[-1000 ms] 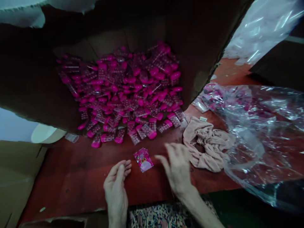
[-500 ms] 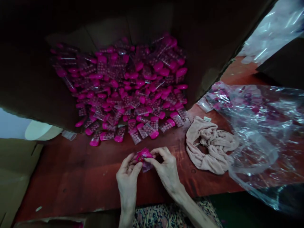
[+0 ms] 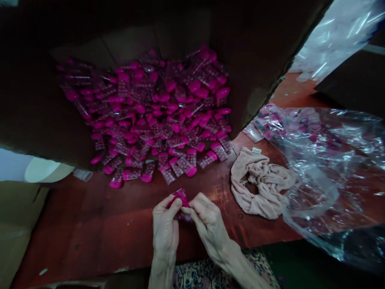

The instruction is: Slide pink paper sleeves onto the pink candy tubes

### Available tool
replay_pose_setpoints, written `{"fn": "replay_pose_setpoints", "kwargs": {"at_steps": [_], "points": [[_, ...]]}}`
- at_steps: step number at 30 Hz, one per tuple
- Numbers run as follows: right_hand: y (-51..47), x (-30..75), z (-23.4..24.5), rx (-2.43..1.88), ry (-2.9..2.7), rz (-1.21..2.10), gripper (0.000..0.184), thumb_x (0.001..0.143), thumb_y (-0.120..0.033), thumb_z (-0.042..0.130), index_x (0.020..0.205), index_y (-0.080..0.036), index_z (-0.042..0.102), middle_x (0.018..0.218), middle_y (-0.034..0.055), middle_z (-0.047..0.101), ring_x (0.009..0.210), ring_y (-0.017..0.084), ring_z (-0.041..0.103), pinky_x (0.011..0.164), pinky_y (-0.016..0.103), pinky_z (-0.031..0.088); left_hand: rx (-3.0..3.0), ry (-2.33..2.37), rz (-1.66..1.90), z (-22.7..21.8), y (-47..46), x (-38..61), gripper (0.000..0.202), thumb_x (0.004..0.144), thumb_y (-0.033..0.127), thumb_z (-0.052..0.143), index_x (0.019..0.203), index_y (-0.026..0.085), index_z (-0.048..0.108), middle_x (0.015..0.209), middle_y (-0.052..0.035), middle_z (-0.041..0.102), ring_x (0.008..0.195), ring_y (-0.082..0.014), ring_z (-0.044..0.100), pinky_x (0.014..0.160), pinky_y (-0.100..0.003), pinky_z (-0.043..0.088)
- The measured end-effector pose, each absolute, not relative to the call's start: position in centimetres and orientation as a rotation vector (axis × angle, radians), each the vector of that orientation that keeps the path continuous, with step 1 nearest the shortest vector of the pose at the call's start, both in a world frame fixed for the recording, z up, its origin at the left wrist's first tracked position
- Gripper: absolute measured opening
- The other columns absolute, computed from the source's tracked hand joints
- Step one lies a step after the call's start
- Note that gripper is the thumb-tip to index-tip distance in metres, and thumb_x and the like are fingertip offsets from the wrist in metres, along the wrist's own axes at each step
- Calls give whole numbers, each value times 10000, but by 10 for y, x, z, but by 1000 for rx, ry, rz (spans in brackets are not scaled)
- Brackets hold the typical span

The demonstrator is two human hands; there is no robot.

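A small pink-and-clear plastic packet is held up over the front of the red table. My left hand pinches its left side between thumb and fingers. On the other side, my right hand has thumb and fingers closed on the packet's lower right edge. My fingers cover part of it, and its contents are not clear. Beyond my hands lies a heap of small clear containers with pink caps, filled with little round beads. Several of them have spilled onto the table.
A large cardboard box lies open towards me around the heap. To the right are a twisted beige cloth and a clear plastic bag with pink pieces. A pale bowl and a small clear cup stand left on the red table.
My hands have tightened around the packet and its pink part is now more folded and covered. My right fingers have curled in closer. The whole view has shifted slightly.
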State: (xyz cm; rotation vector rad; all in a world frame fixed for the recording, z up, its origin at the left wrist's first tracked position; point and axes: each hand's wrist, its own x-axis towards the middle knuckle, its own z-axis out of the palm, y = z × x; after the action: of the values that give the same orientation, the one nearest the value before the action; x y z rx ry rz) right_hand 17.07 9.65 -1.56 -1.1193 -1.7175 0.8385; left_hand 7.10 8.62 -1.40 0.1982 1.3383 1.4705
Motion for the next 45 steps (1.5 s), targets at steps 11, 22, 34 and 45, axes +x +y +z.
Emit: {"fn": "replay_pose_setpoints", "kwargs": {"at_steps": [11, 22, 34, 45], "points": [[100, 174, -7, -1177, -1813, 938, 351, 931, -288, 420, 666, -184, 624, 577, -6, 569, 576, 127, 510, 536, 210, 410, 186, 1284, 1451, -8, 90, 58, 201, 503, 213, 822, 629, 120, 697, 630, -25, 686, 591, -100, 584, 619, -205, 472], [179, 165, -23, -1251, -2441, 459, 484, 798, -18, 415, 1256, -152, 499, 1350, 175, 434, 1245, 356, 325, 923, 492, 387, -138, 1269, 1617, -12, 104, 39, 267, 434, 203, 854, 581, 136, 641, 526, 24, 638, 474, -83, 561, 516, -192, 483], [167, 199, -20, -1598, -1727, 843, 402, 779, -370, 585, 1064, -104, 492, 781, 59, 605, 652, 191, 572, 580, 305, 474, -331, 1184, 1666, 4, 122, 45, 228, 839, 51, 504, 672, 141, 631, 575, 7, 667, 507, -76, 608, 571, -174, 513], [112, 161, -4, -1400, -943, 1223, 386, 745, -388, 657, 1051, -206, 510, 711, -40, 536, 614, 112, 531, 571, 224, 465, -52, 1220, 1597, -4, 113, 69, 181, 673, 318, 726, 718, 157, 655, 629, -1, 655, 571, -120, 604, 600, -244, 484]]}}
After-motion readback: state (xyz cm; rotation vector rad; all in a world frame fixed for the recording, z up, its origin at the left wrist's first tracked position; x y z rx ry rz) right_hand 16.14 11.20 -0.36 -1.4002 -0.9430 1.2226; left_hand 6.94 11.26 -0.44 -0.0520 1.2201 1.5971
